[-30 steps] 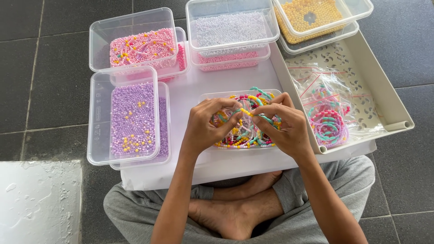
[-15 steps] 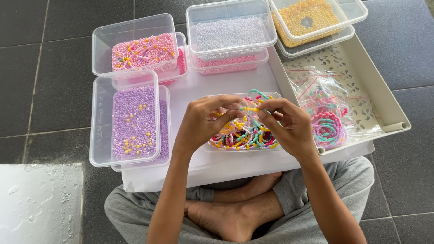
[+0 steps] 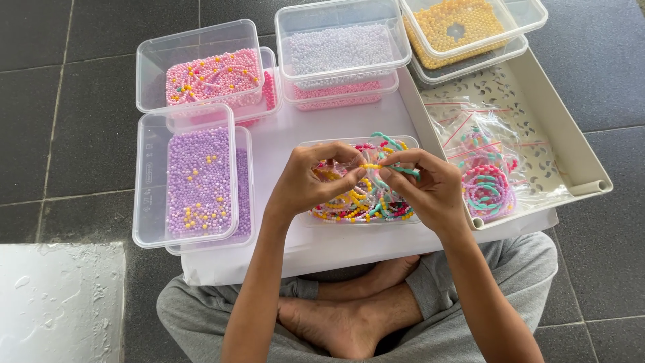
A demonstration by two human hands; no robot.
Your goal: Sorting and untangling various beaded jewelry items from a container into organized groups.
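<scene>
Both grips are pinched on one beaded strand (image 3: 371, 166), yellow by the left hand (image 3: 310, 183) and teal by the right hand (image 3: 424, 186), held just above a clear tub of bracelets (image 3: 342, 210) on the white worktop (image 3: 282, 138). Left sits a purple bead box (image 3: 195, 178); right, a bagged bracelet bundle (image 3: 489, 189).

A thin string of small yellow and teal plastic beads (image 3: 373, 167) is stretched flat between 2 hands. It hangs just above a clear plastic box full of bright bead bracelets (image 3: 363, 202), which sits in the middle of the scene.
</scene>
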